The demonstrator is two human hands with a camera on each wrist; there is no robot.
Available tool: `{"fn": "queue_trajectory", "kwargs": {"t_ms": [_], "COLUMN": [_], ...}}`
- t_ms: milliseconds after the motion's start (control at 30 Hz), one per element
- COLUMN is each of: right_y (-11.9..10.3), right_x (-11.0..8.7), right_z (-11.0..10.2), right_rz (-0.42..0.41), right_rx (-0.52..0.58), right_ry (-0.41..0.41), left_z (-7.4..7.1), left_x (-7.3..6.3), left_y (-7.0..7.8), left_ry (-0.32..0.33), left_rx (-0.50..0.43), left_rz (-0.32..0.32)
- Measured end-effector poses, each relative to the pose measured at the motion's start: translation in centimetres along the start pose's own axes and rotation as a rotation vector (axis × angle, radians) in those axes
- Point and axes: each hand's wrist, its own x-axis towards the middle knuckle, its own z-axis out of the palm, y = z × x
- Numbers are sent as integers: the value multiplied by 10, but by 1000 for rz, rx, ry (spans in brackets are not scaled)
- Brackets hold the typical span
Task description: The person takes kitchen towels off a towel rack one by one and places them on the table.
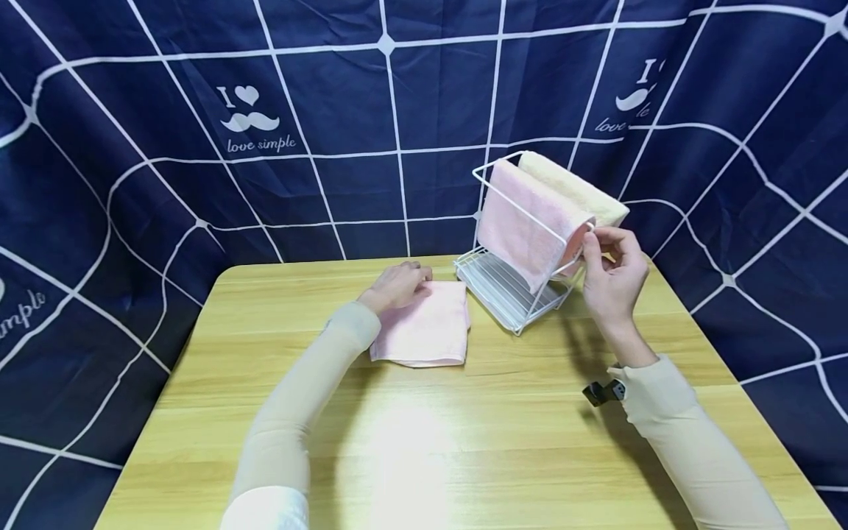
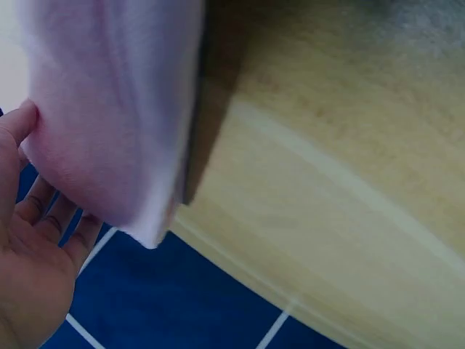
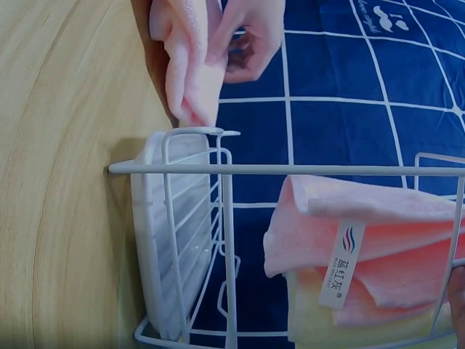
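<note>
A folded pink towel (image 1: 424,331) lies on the table, left of a white wire rack (image 1: 510,309). My left hand (image 1: 400,285) pinches its far edge; in the left wrist view the thumb presses one face of the towel (image 2: 109,116) with the fingers behind it. My right hand (image 1: 615,276) pinches the rack's upper right corner between thumb and fingers. Over the rack hang another pink towel (image 1: 523,213) and, behind it, a pale yellow towel (image 1: 573,184). The hanging pink towel carries a white printed label (image 3: 342,264) in the right wrist view.
Below the hanging towels, the rack has a white tray (image 1: 490,283) at its base. The wooden table (image 1: 411,442) reaches back to a navy curtain (image 1: 331,96) with white grid lines, which also encloses both sides. A small black device (image 1: 603,393) is at the right wrist.
</note>
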Motion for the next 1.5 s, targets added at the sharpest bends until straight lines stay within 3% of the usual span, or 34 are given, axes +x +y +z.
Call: {"fn": "queue_trajectory", "kwargs": {"t_ms": [500, 733, 1500], "right_y": [-1, 1, 0], "right_x": [0, 1, -1], "right_z": [0, 1, 0], "right_rz": [8, 6, 9], "right_rx": [24, 14, 29], "right_ry": [-1, 3, -2], "left_z": [9, 9, 5], "left_x": [-5, -8, 2], "left_y": [-20, -28, -32], "left_ry": [-10, 36, 36], "left_rx": [-83, -105, -78], "left_rz": [-77, -60, -83]}}
